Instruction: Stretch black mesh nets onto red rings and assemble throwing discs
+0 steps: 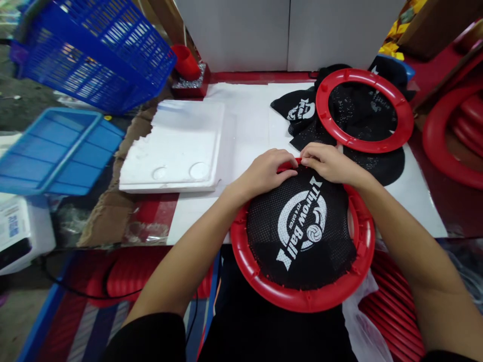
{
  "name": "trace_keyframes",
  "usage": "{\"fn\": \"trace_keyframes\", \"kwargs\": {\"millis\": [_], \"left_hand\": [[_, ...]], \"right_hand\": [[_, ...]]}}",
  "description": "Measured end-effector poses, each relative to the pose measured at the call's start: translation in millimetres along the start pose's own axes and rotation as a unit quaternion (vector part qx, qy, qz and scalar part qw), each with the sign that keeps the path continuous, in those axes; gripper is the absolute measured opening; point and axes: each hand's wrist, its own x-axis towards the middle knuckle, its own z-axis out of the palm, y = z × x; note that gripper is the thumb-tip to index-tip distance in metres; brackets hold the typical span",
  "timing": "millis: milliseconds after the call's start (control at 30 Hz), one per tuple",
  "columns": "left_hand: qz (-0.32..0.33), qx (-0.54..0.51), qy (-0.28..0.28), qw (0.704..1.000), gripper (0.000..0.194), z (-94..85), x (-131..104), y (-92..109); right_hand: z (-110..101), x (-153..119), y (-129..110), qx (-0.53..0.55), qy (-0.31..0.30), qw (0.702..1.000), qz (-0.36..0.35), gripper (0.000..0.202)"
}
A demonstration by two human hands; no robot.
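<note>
On the far left, bin: we see a light-blue bin point(60, 151), with a darker blue basket point(94, 55) tilted beyond it.
Foam: a white slab point(169, 146), broken along its left side, lies on our white sheet point(245, 120); a red cup point(185, 63) is beyond it.
Left hand: ours point(269, 171) is partly closed, thumb and fingers gripping the ring's far edge.
Ring: we have the red ring point(302, 300) at the sheet's near edge, the black mesh point(264, 226) across it (the print reads "Throw Ball", slantwise to us) and short of the rim on the right.
Right hand: ours point(327, 162) is mostly closed, fingertips pinching at that far edge, just beside the left.
Spare ring: another red one point(364, 146) lies on black mesh pieces point(385, 168) beyond our right hand.
Far right: we see more red rings point(433, 146).
</note>
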Motion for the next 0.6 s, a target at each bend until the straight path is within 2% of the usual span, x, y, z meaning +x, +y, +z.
{"fn": "trace_keyframes", "kwargs": {"millis": [67, 167, 267, 367, 433, 500, 533, 600], "left_hand": [[0.014, 0.003, 0.006, 1.0, 0.012, 0.8, -1.4, 0.7], [0.043, 0.027, 0.01, 0.999, 0.015, 1.8, -3.4, 1.4], [0.076, 0.102, 0.011, 0.992, 0.02, 2.5, -4.6, 3.8], [0.119, 0.195, -0.008, 0.973, 0.028, 3.4, -6.7, 11.3], [0.147, 0.224, -0.045, 0.962, 0.036, 3.3, -10.0, 19.5], [0.147, 0.241, -0.084, 0.956, 0.042, 1.9, -15.5, 30.3], [0.133, 0.253, -0.102, 0.953, 0.042, 0.7, -19.0, 36.5], [0.076, 0.29, -0.135, 0.944, 0.037, -2.0, -26.6, 49.7]], "right_hand": [[1.5, -1.8, 1.5, -0.017, 0.004, 0.999, -0.031, 0.02], [4.9, -2.2, 3.7, -0.033, 0.001, 0.999, -0.037, 0.02], [6.5, -1.4, 2.1, -0.053, 0.003, 0.998, -0.031, 0.017], [-1.6, -9.0, -7.7, -0.127, 0.043, 0.991, -0.019, 0.015], [-12.4, -25.1, -18.9, -0.167, 0.088, 0.982, -0.005, 0.018], [-22.4, -52.2, -32.8, -0.196, 0.115, 0.974, 0.017, 0.025], [-25.3, -69.1, -40.3, -0.212, 0.113, 0.97, 0.033, 0.028], [-25.0, -105.5, -55.2, -0.241, 0.064, 0.966, 0.07, 0.03]]}}
